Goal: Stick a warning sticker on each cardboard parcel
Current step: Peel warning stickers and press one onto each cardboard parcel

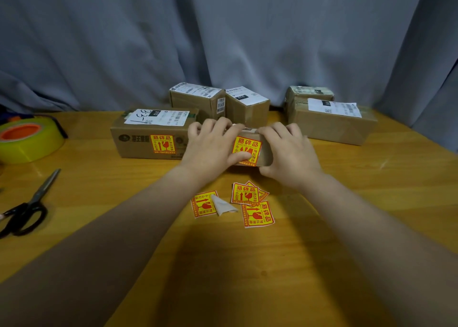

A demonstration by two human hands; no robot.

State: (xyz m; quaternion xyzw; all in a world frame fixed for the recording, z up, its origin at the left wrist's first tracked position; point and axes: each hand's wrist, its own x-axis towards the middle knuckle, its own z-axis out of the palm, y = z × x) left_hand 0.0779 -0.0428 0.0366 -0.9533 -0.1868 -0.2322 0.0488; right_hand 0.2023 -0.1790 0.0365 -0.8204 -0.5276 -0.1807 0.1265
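At twelve o'clock on the counter point(223, 264), my left hand point(210, 145) and right hand point(290, 150) curl round the small parcel point(266, 150), left thumb pressing its warning sticker point(247, 144). Light, stiff box, I think; hold its ends.

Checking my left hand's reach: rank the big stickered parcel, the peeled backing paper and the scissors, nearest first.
1. Big stickered parcel, just beside the left hand.
2. Peeled backing paper, on the near side.
3. Scissors, far left.
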